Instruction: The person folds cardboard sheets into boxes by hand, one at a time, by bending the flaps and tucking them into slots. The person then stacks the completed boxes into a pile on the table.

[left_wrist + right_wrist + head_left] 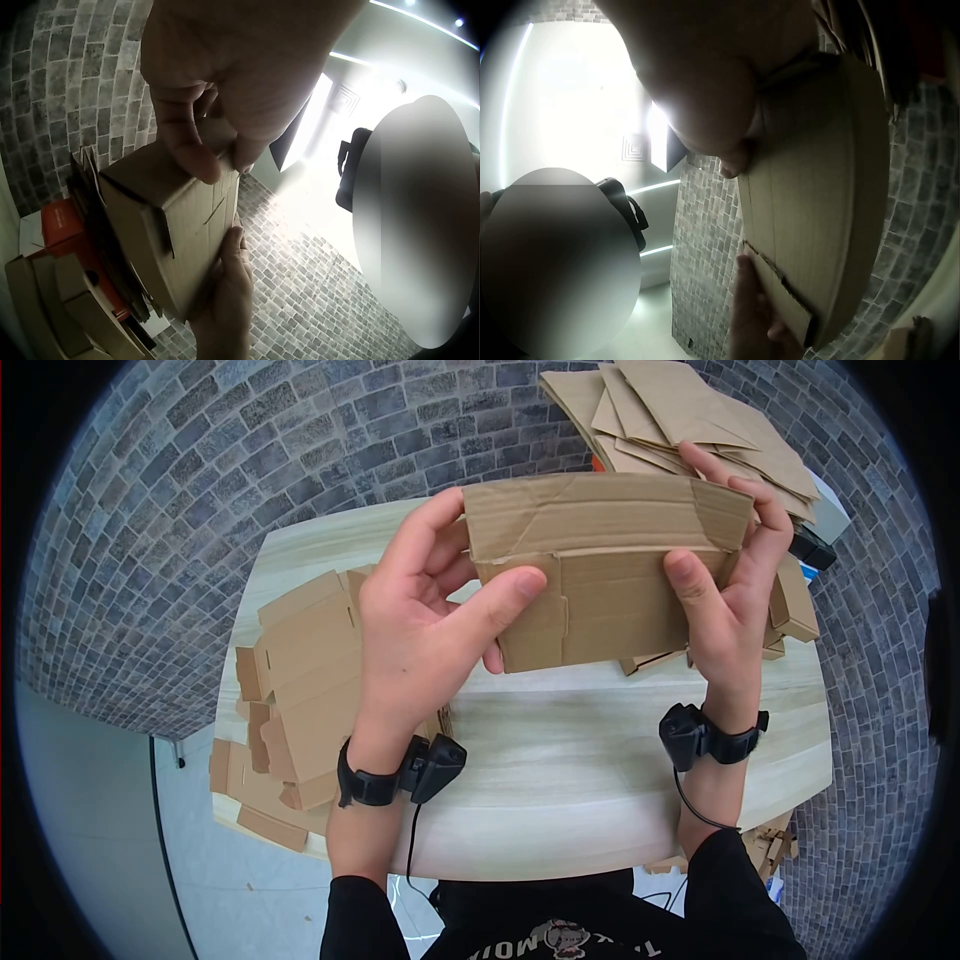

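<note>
A folded brown cardboard box [620, 600] is held up above the table between both hands. My left hand [425, 605] grips its left end, with the thumb on the near face and the fingers behind the edge. The right hand [735, 595] grips the opposite end, its thumb pressed on the near face and its fingers round the far side. A seam with a small tab runs down the box's left part. In the left wrist view, fingers pinch a corner of the box [206, 225]. The right wrist view shows its long side [810, 172].
Flat cardboard blanks [310, 670] lie stacked on the left of the pale table [570, 780]. Folded boxes [793, 605] sit at the right edge. Behind them rises a pile of brown paper-like sheets [690, 415]. A brick-patterned wall [400, 430] stands beyond the table.
</note>
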A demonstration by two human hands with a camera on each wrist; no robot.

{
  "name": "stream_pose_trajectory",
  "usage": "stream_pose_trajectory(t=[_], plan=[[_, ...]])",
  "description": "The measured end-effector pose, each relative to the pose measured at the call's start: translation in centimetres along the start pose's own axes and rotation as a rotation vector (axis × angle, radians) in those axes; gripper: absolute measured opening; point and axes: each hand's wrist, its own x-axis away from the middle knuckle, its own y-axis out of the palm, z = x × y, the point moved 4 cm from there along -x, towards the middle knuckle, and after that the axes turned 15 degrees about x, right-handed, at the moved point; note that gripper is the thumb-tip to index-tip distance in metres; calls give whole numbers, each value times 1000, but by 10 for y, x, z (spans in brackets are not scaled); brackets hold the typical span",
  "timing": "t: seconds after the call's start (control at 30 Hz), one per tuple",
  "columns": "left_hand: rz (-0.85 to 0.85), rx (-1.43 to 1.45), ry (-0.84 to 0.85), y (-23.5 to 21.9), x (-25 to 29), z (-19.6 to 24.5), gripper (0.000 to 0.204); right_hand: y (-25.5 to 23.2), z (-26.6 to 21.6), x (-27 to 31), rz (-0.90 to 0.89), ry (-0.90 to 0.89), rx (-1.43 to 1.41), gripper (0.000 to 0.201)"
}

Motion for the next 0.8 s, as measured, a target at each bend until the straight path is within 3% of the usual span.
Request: stream_pose_trajectory(t=[0.5, 0.8], plan=[[-38, 4, 28, 1, 0, 2, 57, -2, 3, 2, -9, -119, 112, 63], [16, -7, -5, 0, 0, -1, 57, 1, 5, 3, -46, 53, 19, 62]])
